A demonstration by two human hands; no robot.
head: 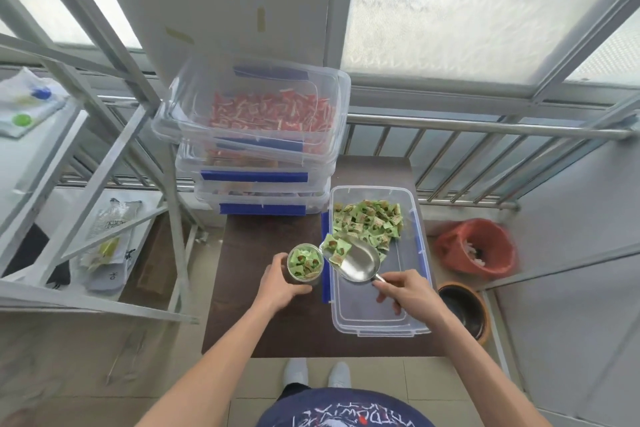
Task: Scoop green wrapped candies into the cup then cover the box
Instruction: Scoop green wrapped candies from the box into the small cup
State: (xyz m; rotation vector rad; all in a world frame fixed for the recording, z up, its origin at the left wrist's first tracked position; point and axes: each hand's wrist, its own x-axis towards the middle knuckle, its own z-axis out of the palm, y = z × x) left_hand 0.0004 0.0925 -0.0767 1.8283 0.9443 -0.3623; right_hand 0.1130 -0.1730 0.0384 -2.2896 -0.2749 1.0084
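A clear cup (305,263) stands on the dark brown table (256,322), with green wrapped candies inside it. My left hand (277,284) grips the cup from the near left side. My right hand (403,289) holds the handle of a metal scoop (356,262). The scoop is tipped toward the cup's rim, and a few green candies (336,248) lie at its front lip. Beside the cup on the right is the open clear box (377,319) with blue clips. A heap of green candies (369,224) fills the box's far end.
A stack of clear lidded boxes (256,135) with red candies stands at the table's far left. A metal shelf frame (104,163) is on the left. A red bin (476,246) and a dark pot (464,308) sit on the floor at the right. A railing runs behind.
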